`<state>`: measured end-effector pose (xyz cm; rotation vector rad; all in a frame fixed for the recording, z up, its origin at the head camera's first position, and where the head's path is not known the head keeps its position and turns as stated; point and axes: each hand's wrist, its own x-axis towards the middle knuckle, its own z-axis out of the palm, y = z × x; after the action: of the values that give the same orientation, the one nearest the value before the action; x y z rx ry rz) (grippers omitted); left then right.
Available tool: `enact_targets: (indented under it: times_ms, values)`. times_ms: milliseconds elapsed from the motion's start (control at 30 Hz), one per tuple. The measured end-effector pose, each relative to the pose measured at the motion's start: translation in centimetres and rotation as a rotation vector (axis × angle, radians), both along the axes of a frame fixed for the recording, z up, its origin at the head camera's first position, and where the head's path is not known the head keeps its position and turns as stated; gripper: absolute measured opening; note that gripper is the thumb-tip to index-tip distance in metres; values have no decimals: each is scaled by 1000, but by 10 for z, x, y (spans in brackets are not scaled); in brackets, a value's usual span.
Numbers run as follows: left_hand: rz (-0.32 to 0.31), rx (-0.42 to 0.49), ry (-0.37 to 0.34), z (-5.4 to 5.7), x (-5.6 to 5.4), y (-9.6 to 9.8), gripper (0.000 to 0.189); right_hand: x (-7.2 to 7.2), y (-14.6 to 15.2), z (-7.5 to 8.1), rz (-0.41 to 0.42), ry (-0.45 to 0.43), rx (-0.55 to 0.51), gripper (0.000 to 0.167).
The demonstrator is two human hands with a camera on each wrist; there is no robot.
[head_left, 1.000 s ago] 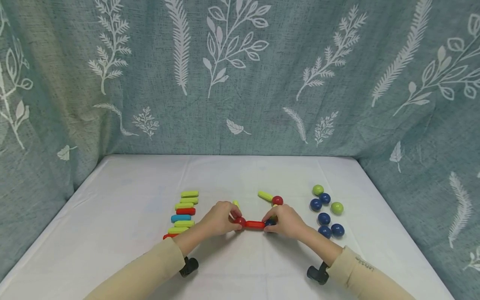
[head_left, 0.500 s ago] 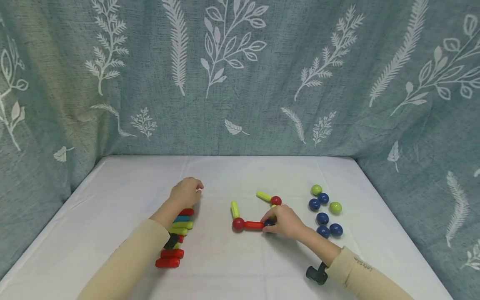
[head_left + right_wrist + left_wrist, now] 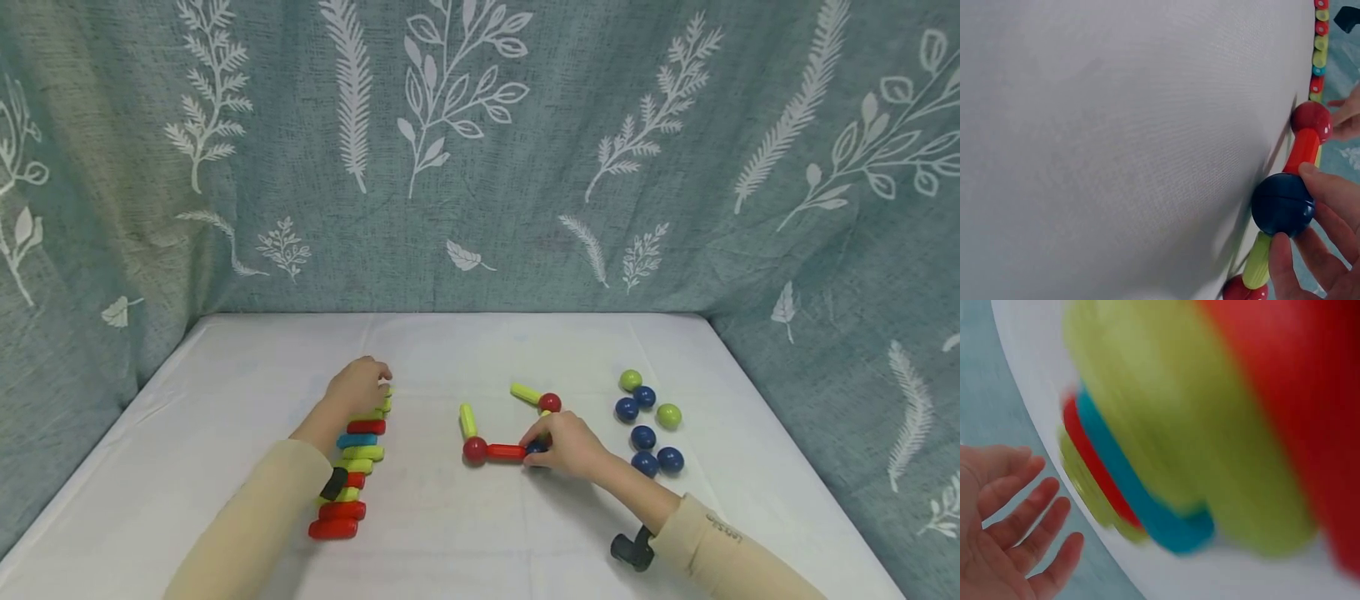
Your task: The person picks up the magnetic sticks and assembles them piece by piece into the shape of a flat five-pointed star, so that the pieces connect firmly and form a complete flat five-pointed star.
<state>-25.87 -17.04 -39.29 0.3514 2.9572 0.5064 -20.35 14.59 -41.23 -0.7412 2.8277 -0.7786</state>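
Observation:
My right hand (image 3: 573, 446) pinches a dark blue ball (image 3: 1282, 203) between thumb and fingers. From that ball a red rod (image 3: 507, 452) runs left to a red ball (image 3: 476, 451), which carries a yellow-green rod (image 3: 468, 421) pointing away. In the right wrist view another yellow-green rod (image 3: 1257, 261) joins the blue ball to a second red ball (image 3: 1245, 289). A further yellow-green rod (image 3: 526, 392) sticks out from this second ball. My left hand (image 3: 358, 385) hovers by the far end of a row of rods, its fingers apart and loosely bent, holding nothing.
The row holds several yellow-green rods (image 3: 363, 452), several red rods (image 3: 333, 529) and one blue rod (image 3: 357, 440). Several loose dark blue balls (image 3: 642, 437) and two green balls (image 3: 669, 416) lie to the right. A patterned curtain (image 3: 465, 167) hangs behind the white table (image 3: 450, 533).
My left hand has let go of the left red ball and moved left over the far end of the rod row. The right hand keeps its hold on the blue ball.

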Motion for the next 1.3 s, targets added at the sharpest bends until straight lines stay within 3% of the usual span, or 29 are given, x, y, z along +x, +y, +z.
enact_targets:
  times_ms: [200, 367, 533, 667, 933, 1100, 1300]
  values:
    - [-167, 71, 102, -3, 18, 40, 13, 1, 1, 0, -4, 0, -8, 19]
    - [-209, 178, 31, -5, 34, 68, 25, 1, 0, 0, -2, 4, -3, 19]
    - [-222, 210, -44, -8, 44, 86, 32, 1, -1, -2, 5, 13, -5, 18]
    - [-208, 217, -49, -12, 50, 96, 32, 2, -2, -2, 20, 21, -11, 17]
    - [-87, 251, -9, -14, 55, 101, 28, 2, 5, 5, 59, -41, -82, 20]
    - [-40, 268, -2, -15, 50, 96, 23, -9, 29, 20, -6, -27, -148, 21]
    - [-5, 313, 2, -15, 39, 87, 24, -28, 67, 38, -121, 4, -151, 26]
